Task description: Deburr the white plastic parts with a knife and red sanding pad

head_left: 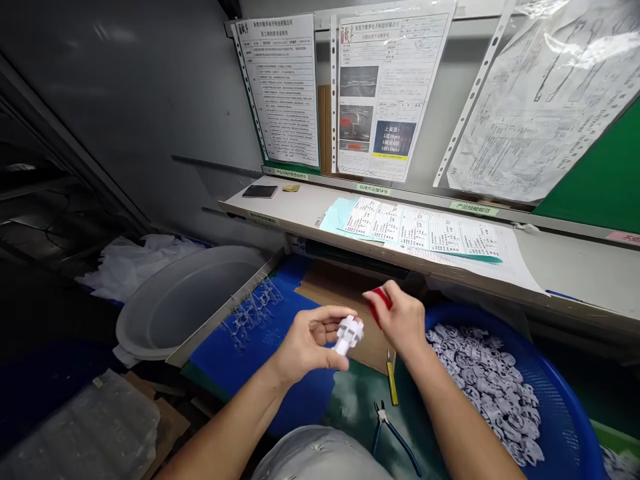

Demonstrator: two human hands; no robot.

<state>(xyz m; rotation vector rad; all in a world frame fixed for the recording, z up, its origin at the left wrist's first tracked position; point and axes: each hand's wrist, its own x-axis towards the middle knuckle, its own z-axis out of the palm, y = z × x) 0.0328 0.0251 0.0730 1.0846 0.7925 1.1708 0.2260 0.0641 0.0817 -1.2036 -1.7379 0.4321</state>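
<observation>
Left hand [310,347] pinching a glossy white moulded plastic cross-shaped part [347,335] at its fingertips, right hand [397,320] gripping a small red piece [379,303], close beside a round blue plastic basket [565,413] heaped with white parts [480,387]!

The one camera sits on the person's head and looks forward and down, from close above, at the left hand [307,343] and the right hand [397,320], with the shelf [300,207] and wall papers [383,90] farther ahead.
</observation>
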